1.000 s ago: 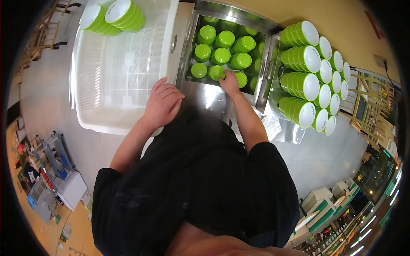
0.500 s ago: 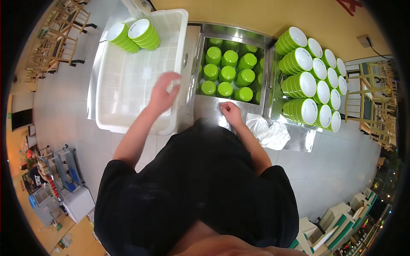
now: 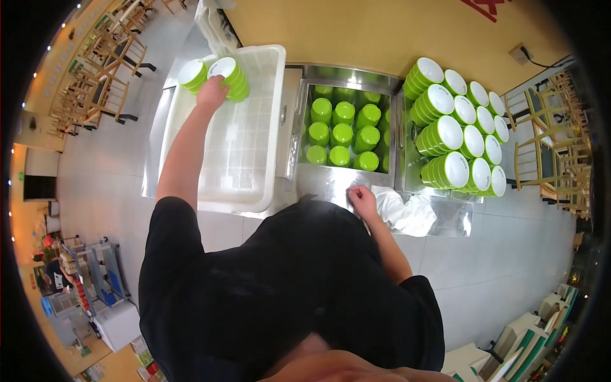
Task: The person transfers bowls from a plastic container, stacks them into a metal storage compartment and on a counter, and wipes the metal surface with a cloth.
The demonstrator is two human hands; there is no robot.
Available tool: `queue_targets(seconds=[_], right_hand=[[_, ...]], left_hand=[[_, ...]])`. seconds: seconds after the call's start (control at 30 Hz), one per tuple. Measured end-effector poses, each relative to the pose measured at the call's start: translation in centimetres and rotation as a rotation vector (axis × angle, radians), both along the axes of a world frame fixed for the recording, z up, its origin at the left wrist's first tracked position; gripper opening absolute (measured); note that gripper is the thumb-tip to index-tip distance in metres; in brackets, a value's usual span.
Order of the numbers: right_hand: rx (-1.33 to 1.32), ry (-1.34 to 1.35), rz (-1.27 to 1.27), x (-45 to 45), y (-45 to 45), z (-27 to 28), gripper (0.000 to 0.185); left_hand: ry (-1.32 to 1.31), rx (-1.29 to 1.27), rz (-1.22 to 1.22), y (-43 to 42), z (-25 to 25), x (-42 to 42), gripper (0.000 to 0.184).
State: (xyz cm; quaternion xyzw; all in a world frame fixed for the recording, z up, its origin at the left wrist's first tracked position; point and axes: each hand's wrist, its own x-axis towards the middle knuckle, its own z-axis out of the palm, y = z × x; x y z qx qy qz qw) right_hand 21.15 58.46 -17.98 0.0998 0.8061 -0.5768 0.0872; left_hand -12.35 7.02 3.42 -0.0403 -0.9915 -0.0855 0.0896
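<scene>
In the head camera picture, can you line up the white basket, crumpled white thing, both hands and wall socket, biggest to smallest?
1. White basket, by far
2. Crumpled white thing
3. Left hand and right hand: too alike to rank
4. Wall socket

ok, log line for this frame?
left hand: at cup stack in basket | right hand: by steel ledge | tank cups: inverted
</scene>
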Motion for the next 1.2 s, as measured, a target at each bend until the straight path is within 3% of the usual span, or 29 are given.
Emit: queue_targets(seconds=[0.07, 0.27, 0.4, 0.5, 0.6, 0.8, 0.9, 0.93, 0.97, 1.03, 1.07, 1.13, 1.17, 1.2], right_hand=[[-0.001, -0.005, -0.028, 0.8, 0.3, -0.2, 0.024], [0.098, -0.031, -0.02, 2.7, 0.2, 1.1, 0.028], [0.09, -0.016, -0.016, 3.5, 0.4, 0.8, 0.028], [0.065, -0.051, -0.025, 4.2, 0.5, 0.4, 0.029], [0.092, -0.053, -0.014, 4.2, 0.5, 0.1, 0.029], [0.14, -0.064, 0.004, 2.5, 0.1, 0.5, 0.037], [0.055, -0.068, -0.013, 0.5, -0.6, 3.2, 0.033], [0.0, -0.035, -0.026, -0.2, -1.0, 4.6, 0.029], [-0.244, -0.04, -0.061, -0.7, -1.6, 5.5, 0.026], [-0.356, -0.027, 0.025, -2.2, -1.9, 6.3, 0.043], [-0.352, -0.033, 0.024, -2.6, -2.2, 7.0, 0.043], [-0.591, -0.064, 0.033, -3.4, -2.9, 10.4, 0.07], [-0.588, -0.068, 0.034, -3.6, -3.4, 11.3, 0.07], [-0.75, -0.01, 0.005, -3.8, -3.7, 12.0, 0.08]], left_hand=[[-0.103, -0.12, 0.1, 0.8, 0.0, -0.3, 0.043], [-0.228, -0.153, 0.132, 0.6, 0.7, -1.7, 0.037], [-0.171, -0.123, 0.132, 0.8, 1.1, -1.2, 0.032], [0.046, -0.12, 0.117, 1.2, 0.9, -0.2, 0.027], [0.229, -0.05, 0.05, 2.1, 2.1, 1.1, 0.021], [0.426, 0.091, -0.387, 8.5, 4.9, 7.1, 0.012], [0.427, 0.326, -0.506, 13.8, 4.6, 11.9, 0.013], [0.282, 0.472, -0.462, 15.7, 4.5, 13.7, 0.014], [0.137, 0.614, -0.412, 17.4, 4.1, 15.3, 0.016], [-0.016, 0.686, -0.47, 20.3, 3.5, 18.0, 0.017], [-0.074, 0.652, -0.557, 21.3, 3.0, 18.8, 0.017], [-0.134, 0.621, -0.64, 23.1, 1.6, 20.3, 0.017], [-0.186, 0.627, -0.68, 24.0, 0.9, 21.0, 0.015], [-0.237, 0.634, -0.719, 24.7, 0.5, 21.6, 0.014]])
